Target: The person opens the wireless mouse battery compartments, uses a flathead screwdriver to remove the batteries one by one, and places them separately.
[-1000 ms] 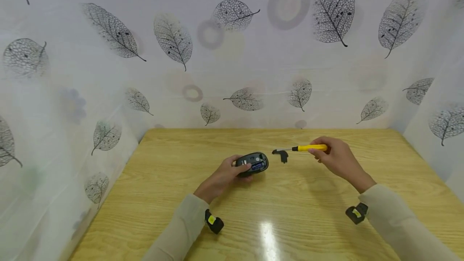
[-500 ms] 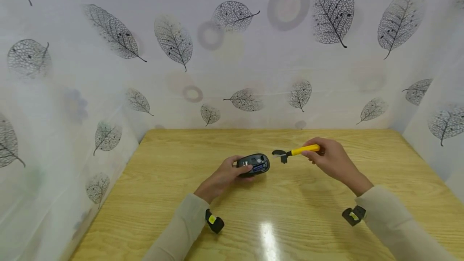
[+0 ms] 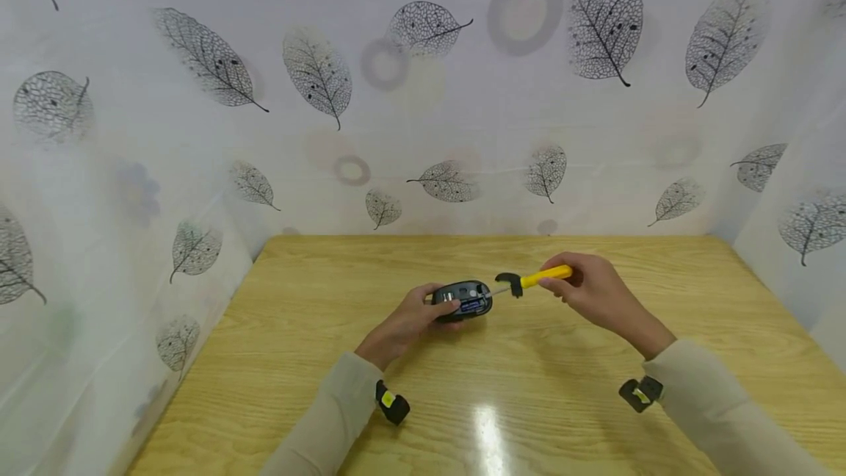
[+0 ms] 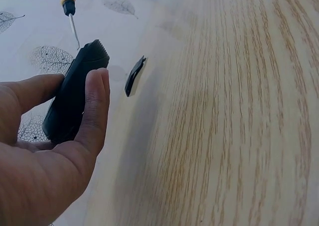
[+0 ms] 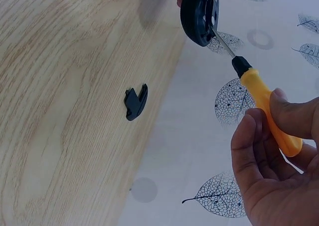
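My left hand (image 3: 411, 316) grips a black computer mouse (image 3: 471, 289) with its underside up, thumb across it. A blue battery (image 3: 472, 306) shows in its uncovered compartment. In my right hand (image 3: 595, 291) is a yellow-handled screwdriver (image 3: 547, 275), pinched by the handle between thumb and fingers. Its thin metal shaft points left, the tip right at the mouse's right end. The right wrist view shows that tip at the mouse's open underside (image 5: 213, 17). Beyond the shaft, a black battery cover (image 5: 134, 102) lies on the table, partly overlapped by the screwdriver in the head view.
A wooden table (image 3: 317, 402) spreads under both hands, with a bright light reflection near its front. Behind it and at the sides hangs a pale curtain (image 3: 449, 116) printed with leaves. Black camera bands (image 3: 393, 402) sit on both wrists.
My right hand has moved left and slightly down, bringing the screwdriver's tip from over the battery cover to the mouse. The left hand and mouse have hardly moved.
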